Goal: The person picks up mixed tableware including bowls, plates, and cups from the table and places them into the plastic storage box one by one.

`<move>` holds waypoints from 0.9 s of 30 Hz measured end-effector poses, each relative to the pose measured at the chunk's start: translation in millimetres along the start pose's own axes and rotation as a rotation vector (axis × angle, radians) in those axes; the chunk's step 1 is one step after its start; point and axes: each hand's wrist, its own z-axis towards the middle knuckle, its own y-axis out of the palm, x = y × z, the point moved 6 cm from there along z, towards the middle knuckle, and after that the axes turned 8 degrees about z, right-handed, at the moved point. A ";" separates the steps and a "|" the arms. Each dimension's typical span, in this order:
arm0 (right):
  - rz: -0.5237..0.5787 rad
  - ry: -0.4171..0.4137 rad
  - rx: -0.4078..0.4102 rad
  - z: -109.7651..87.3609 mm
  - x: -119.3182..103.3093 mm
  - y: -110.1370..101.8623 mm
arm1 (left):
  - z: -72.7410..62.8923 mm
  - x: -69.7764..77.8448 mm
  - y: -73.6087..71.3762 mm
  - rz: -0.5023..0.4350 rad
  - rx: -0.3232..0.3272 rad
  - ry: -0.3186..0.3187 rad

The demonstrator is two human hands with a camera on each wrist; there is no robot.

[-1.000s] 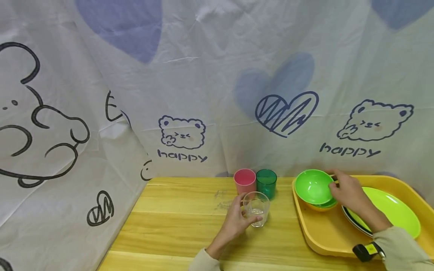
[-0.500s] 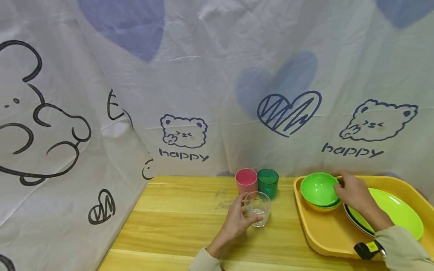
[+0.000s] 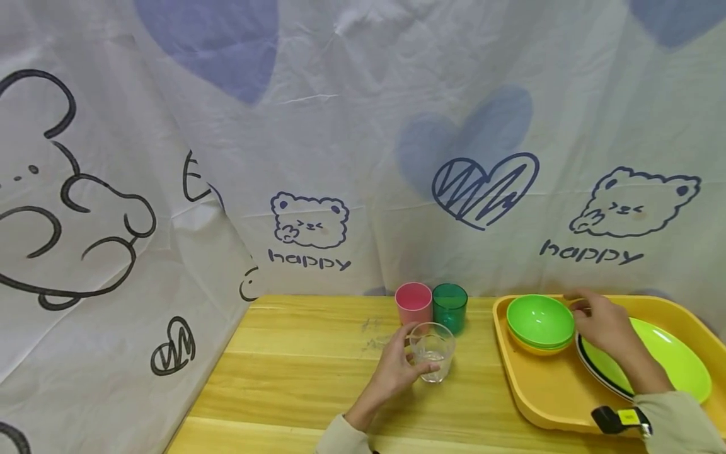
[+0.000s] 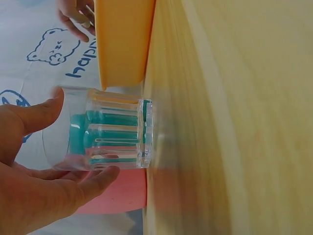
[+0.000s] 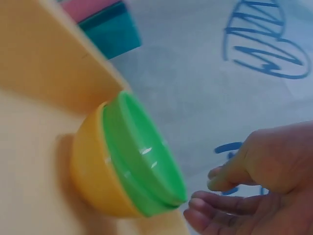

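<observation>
My left hand [image 3: 391, 369] holds a clear glass [image 3: 432, 356] upright on the table, thumb on one side and fingers on the other. Behind it stand a pink cup [image 3: 413, 304] and a green see-through cup [image 3: 450, 308], side by side. On the right, green bowls [image 3: 540, 320] sit nested in a yellow bowl [image 5: 87, 169], inside a yellow-orange tray [image 3: 547, 388]. Just right of this stack is my right hand [image 3: 607, 328]; the right wrist view shows its loosely bent fingers at the bowl's rim, with nothing between them and the thumb.
A lime-green oval plate [image 3: 675, 359] lies in the tray's right part, over a dark-rimmed plate. Behind the wooden table [image 3: 295, 372] hangs a printed white cloth [image 3: 363, 139]. A black device [image 3: 615, 419] is strapped to my right wrist.
My right hand has lowered the top green bowl, tilted before, into the stack and let it go. It has drawn off slightly to the right. The left hand and glass have stayed put.
</observation>
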 end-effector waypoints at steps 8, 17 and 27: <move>0.061 -0.020 -0.019 -7.7 -15.6 -4.9 | 2.0 6.3 -15.4 -0.030 0.011 0.013; 0.149 -0.097 -0.037 -20.0 -43.8 -4.0 | 9.3 26.2 -50.1 -0.057 0.042 0.032; 0.292 -0.144 0.008 -24.2 -62.1 0.8 | 18.6 27.9 -96.5 -0.113 0.097 0.021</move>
